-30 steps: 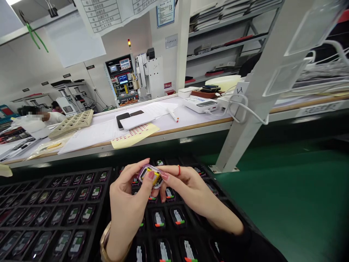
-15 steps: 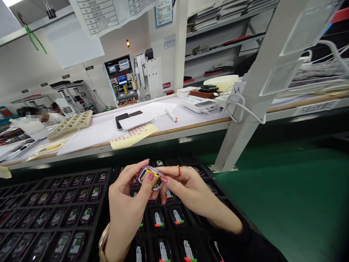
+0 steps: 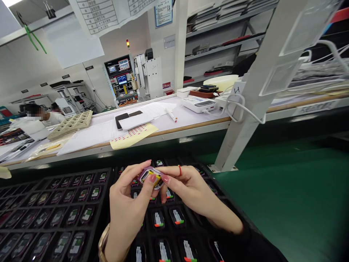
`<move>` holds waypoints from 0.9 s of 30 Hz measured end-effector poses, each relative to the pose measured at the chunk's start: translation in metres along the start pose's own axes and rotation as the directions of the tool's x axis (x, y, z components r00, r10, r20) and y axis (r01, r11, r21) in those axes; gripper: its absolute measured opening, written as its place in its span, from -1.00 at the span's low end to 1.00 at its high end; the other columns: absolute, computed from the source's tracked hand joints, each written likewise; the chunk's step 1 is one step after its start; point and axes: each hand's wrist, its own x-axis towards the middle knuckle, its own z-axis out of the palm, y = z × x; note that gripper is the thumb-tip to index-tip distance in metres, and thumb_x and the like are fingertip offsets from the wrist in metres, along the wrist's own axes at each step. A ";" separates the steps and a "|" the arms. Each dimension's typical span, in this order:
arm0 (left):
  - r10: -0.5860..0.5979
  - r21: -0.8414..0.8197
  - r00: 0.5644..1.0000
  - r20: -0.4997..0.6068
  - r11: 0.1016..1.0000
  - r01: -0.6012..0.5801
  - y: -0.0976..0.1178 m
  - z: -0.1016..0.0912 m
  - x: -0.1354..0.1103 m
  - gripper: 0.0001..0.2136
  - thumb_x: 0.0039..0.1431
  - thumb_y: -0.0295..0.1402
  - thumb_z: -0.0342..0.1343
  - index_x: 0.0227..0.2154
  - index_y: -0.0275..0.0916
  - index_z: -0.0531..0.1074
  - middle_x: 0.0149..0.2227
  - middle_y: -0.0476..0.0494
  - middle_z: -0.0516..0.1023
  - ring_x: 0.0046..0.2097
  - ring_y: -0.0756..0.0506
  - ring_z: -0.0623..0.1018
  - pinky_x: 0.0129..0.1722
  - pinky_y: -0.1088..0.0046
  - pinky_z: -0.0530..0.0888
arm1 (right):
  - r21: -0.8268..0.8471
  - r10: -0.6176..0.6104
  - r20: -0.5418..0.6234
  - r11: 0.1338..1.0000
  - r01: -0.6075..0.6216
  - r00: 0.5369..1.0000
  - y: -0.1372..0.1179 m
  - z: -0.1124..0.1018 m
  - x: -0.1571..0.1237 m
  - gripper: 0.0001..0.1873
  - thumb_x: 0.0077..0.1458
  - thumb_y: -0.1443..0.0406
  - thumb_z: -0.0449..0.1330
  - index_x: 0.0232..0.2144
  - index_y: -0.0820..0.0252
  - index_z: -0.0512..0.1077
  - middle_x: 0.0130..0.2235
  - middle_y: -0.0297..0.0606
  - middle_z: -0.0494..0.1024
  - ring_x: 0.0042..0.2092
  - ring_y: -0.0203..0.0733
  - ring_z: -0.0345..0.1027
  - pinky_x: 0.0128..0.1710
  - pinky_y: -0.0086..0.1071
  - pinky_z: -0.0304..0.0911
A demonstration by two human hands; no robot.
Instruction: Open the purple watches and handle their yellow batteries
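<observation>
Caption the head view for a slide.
Both hands, left hand and right hand, pinch a small purple-edged part above black compartment trays.

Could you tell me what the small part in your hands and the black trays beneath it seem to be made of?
The small casing, pinched between left hand and right hand, looks like glossy purple-tinted plastic: its rim shines, with a yellow piece inside. The black tray looks like thin moulded plastic, semi-matte, judging by its sharp gridded pockets; I cannot be sure.

Small part (image 3: 151, 177) half hidden by fingers, tray (image 3: 54, 214) cut off left
</observation>
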 end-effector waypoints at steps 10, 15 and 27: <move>-0.027 -0.082 0.999 -0.045 0.996 0.024 -0.002 0.001 0.001 -0.79 0.20 -0.26 0.27 -0.10 0.06 0.60 -0.14 0.00 0.64 -0.18 0.02 0.60 -0.20 0.65 0.54 | -0.032 0.002 -0.076 0.999 -0.005 0.997 -0.002 0.003 -0.003 -0.66 0.20 0.08 0.35 -0.09 0.17 0.65 -0.41 -0.22 0.56 -0.46 -0.19 0.42 -0.42 -0.34 0.46; -0.005 -0.111 0.998 -0.066 0.994 -0.002 -0.002 0.000 0.000 -0.81 0.20 -0.27 0.27 -0.13 0.05 0.61 -0.16 0.01 0.65 -0.21 0.04 0.61 -0.22 0.71 0.56 | -0.088 -0.046 -0.079 0.995 0.039 0.996 -0.004 0.004 -0.005 -0.77 0.25 0.29 0.28 -0.07 0.14 0.64 -0.40 -0.27 0.58 -0.43 -0.25 0.43 -0.40 -0.44 0.43; 0.070 -0.133 0.996 -0.049 0.988 -0.076 -0.002 0.000 0.002 -0.83 0.24 -0.34 0.23 -0.16 0.09 0.60 -0.16 0.09 0.66 -0.24 0.09 0.63 -0.20 0.76 0.57 | -0.284 -0.214 -0.089 0.942 0.181 0.973 -0.008 0.008 -0.005 -0.64 0.16 0.48 0.16 -0.08 0.13 0.63 -0.28 -0.29 0.65 -0.33 -0.21 0.51 -0.30 -0.44 0.44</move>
